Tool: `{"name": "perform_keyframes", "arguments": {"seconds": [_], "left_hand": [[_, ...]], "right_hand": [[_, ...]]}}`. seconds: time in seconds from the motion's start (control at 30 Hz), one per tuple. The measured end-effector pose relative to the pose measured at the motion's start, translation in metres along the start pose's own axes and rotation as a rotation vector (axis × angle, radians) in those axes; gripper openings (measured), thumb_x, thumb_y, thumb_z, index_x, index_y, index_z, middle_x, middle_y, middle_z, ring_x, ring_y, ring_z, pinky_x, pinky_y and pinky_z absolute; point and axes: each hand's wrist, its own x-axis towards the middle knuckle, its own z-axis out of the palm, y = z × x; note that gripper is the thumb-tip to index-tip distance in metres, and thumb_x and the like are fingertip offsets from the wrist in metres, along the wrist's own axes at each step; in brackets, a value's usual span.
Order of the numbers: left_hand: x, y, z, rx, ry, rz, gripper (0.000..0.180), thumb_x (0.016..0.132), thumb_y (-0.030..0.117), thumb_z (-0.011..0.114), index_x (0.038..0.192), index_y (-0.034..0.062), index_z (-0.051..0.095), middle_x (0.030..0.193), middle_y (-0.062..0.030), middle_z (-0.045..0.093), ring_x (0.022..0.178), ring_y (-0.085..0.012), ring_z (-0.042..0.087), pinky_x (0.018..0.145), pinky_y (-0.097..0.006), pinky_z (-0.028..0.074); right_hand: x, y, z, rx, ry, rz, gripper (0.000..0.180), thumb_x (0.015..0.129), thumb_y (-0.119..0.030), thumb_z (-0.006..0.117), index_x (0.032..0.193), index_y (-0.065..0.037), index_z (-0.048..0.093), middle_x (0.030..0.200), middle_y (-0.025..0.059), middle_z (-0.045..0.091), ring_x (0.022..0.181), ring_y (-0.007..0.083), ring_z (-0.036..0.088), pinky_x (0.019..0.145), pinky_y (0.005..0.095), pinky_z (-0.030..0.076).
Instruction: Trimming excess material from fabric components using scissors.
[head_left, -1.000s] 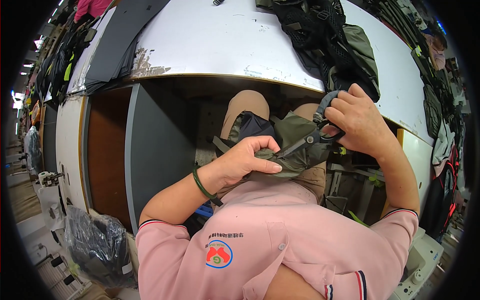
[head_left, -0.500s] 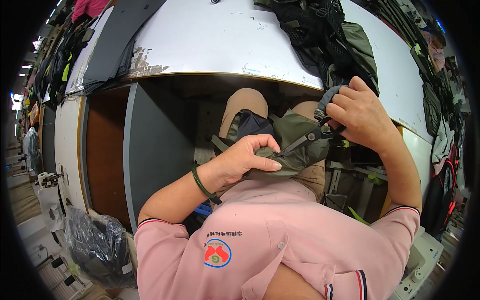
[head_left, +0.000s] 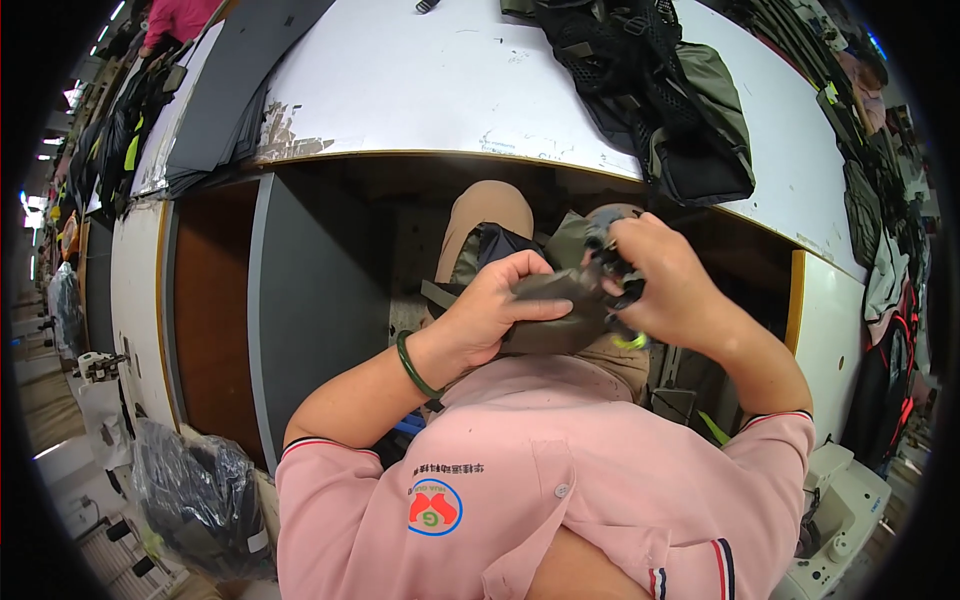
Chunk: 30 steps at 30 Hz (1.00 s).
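Observation:
An olive-green fabric pouch (head_left: 548, 300) with black lining and straps rests on my lap below the table edge. My left hand (head_left: 497, 305), with a green bangle on the wrist, grips its front flap. My right hand (head_left: 665, 285) is closed around a black strap and buckle (head_left: 606, 262) at the pouch's right end, close against the left hand. Part of the pouch is hidden under both hands.
A white worktable (head_left: 430, 90) curves across the top, bearing a black and olive bag (head_left: 660, 100) and dark fabric sheets (head_left: 220, 100). More bags hang at the right. A dark plastic sack (head_left: 195, 490) lies on the floor at lower left. A white sewing machine (head_left: 840, 510) sits at lower right.
My right hand has come down and left with the strap, from beside the table edge to right against my left hand. The pouch has been bunched together between both hands.

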Motion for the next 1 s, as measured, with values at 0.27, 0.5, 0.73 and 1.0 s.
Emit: {"name": "perform_keyframes", "arguments": {"seconds": [0.27,0.5,0.73,1.0], "left_hand": [[0.01,-0.005,-0.001,0.034,0.005,-0.035,0.029,0.084,0.004,0.075,0.112,0.0045,0.066,0.104,-0.0039,0.069,0.095,-0.012,0.068,0.088,-0.026,0.057],[0.007,-0.004,0.005,-0.008,0.024,0.01,0.024,0.084,0.002,0.076,0.104,0.0055,0.063,0.099,-0.0028,0.067,0.09,-0.0092,0.065,0.083,-0.025,0.054],[0.001,-0.001,0.004,-0.086,0.045,-0.008,0.026,0.081,-0.001,0.077,0.1,0.006,0.06,0.098,-0.003,0.066,0.089,-0.0093,0.063,0.082,-0.025,0.052],[0.0,0.005,0.004,-0.207,0.062,-0.012,0.026,0.084,-0.002,0.074,0.104,0.0058,0.059,0.099,-0.0044,0.067,0.088,-0.0114,0.065,0.081,-0.027,0.055]], "right_hand": [[0.003,-0.01,0.018,-0.183,0.074,-0.249,0.031,0.065,-0.002,0.078,0.08,-0.007,0.051,0.072,0.0059,0.05,0.068,0.0261,0.052,0.068,0.0371,0.038],[0.002,-0.004,0.021,-0.134,0.063,-0.175,0.032,0.064,0.002,0.077,0.086,-0.006,0.053,0.076,0.0062,0.053,0.068,0.0256,0.052,0.067,0.0365,0.04],[-0.019,0.017,0.025,0.058,0.253,0.211,0.032,0.075,0.003,0.074,0.1,-0.002,0.055,0.083,0.0095,0.056,0.071,0.0238,0.056,0.07,0.0304,0.048],[-0.042,0.034,-0.009,-0.592,0.277,-0.003,0.03,0.064,-0.013,0.08,0.079,-0.007,0.054,0.075,0.006,0.053,0.072,0.026,0.052,0.067,0.0377,0.037]]}}
